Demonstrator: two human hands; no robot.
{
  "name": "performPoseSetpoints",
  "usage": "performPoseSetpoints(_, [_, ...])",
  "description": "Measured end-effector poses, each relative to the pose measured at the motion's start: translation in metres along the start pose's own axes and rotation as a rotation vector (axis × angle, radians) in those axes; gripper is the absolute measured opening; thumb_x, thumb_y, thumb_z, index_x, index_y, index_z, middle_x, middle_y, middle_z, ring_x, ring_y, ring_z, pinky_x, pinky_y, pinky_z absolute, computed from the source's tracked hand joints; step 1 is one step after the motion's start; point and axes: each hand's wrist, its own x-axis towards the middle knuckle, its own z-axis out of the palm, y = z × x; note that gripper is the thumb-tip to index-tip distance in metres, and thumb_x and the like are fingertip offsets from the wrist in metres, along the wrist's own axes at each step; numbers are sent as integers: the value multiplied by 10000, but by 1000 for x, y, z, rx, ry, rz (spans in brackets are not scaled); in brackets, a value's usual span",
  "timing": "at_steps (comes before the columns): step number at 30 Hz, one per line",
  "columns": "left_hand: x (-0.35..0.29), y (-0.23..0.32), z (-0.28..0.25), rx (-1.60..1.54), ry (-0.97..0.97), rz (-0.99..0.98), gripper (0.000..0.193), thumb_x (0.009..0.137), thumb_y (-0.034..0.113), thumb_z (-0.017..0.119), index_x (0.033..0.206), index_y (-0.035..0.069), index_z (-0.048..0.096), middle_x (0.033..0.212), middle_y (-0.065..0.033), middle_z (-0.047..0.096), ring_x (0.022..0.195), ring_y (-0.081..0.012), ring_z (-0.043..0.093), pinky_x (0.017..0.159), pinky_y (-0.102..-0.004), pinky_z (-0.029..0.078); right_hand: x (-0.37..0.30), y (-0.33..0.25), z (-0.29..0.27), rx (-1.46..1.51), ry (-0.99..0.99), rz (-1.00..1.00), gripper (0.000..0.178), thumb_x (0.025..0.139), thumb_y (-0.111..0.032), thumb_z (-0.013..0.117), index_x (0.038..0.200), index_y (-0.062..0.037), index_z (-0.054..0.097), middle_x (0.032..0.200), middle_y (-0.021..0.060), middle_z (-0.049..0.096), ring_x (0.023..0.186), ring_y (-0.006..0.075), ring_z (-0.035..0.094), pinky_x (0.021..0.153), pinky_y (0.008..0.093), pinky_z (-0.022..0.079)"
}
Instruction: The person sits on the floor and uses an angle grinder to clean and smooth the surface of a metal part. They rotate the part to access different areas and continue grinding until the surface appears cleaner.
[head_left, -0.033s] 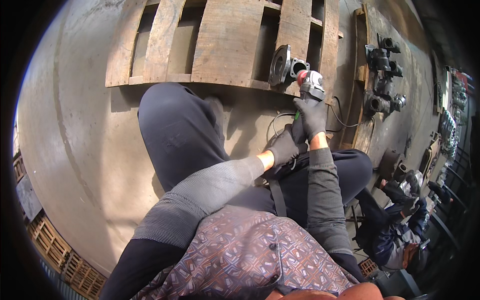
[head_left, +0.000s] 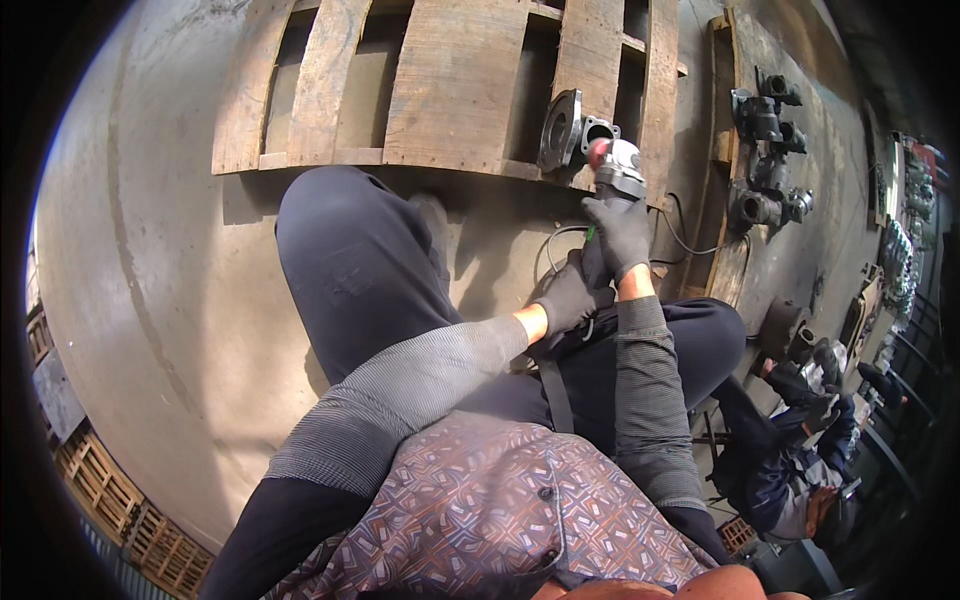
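Observation:
An angle grinder (head_left: 621, 170) with a grey metal head and a red disc is held in both my gloved hands. My left hand (head_left: 570, 300) wraps the rear of its dark body. Further forward, my right hand (head_left: 622, 236) is closed round the body just behind the head. The red disc (head_left: 598, 153) is right at the square flanged end of a dark metal casting (head_left: 562, 132); whether they touch I cannot tell. That casting, with a large round flange on its left, stands at the near edge of a wooden pallet (head_left: 450, 90).
Several dark metal castings (head_left: 765, 125) stand on another pallet (head_left: 722, 150) to the right. A power cord (head_left: 690, 243) loops across the floor beside my right hand. At the lower right another person (head_left: 790, 470) sits close by. Stacked pallets (head_left: 100, 480) show at the lower left.
The grinder's head has shifted slightly to the left, toward the casting, and my right hand has moved a little with it. The casting looks nearly unmoved.

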Motion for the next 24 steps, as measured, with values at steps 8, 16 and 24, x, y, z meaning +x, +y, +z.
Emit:
performPoseSetpoints(8, [9,5,1,-67,-89,-43,831,810,386,838,1406,-65,475,1303,-246,618,1226,-358,625,1017,-428,515,6,-19,-8,-5,-58,70,831,733,-469,906,1313,60,631,1170,229,750,1050,323,742,912,419,569])
performPoseSetpoints(16, [5,28,-4,-25,-51,-53,783,833,348,849,1411,-52,502,1271,-186,659,1159,-291,641,1002,-398,519,15,-12,-16,93,-53,16,704,756,-426,909,1224,50,685,1084,176,767,937,261,736,843,396,575])
performPoseSetpoints(24, [32,76,-64,-182,-238,27,415,1029,269,699,1355,23,625,1062,-68,710,888,-137,665,796,-295,554,36,-31,-134,977,16,77,462,857,-285,882,1145,28,700,948,84,719,807,185,701,734,328,581])
